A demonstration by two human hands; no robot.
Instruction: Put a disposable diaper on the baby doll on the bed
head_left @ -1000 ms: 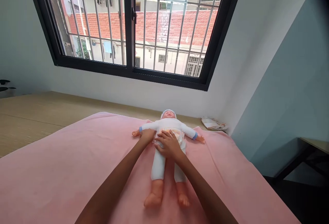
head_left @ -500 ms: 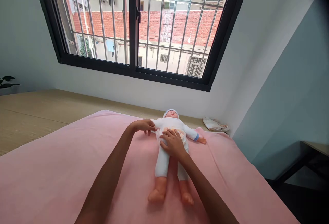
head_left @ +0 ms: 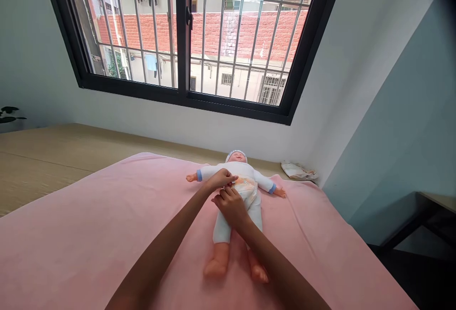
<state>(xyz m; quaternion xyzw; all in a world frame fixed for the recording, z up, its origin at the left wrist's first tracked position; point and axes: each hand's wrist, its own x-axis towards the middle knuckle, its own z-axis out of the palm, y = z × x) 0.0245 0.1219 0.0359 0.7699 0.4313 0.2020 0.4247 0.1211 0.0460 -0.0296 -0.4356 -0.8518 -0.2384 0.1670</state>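
Diaper point(head_left: 246, 184) lies over the doll's point(head_left: 242, 170) waist, near the pink sheet's point(head_left: 107, 215) far edge. Left hand point(head_left: 222, 178) and right hand point(head_left: 232, 206) curl narrowly at its side (I cannot tell what they grip); uneven tugging could skew it or shift the doll.

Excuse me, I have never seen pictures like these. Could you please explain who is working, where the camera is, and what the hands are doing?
There is no machine: a person works bare-handed, and a camera worn on their head looks forward and down. A doll lies on its back on a pink cloth, wearing what looks like a diaper. The left hand is at the diaper's upper part; the right hand is just below it, nearer the camera. Whether the fingers pinch an edge is too small to tell. Behind is a barred window.
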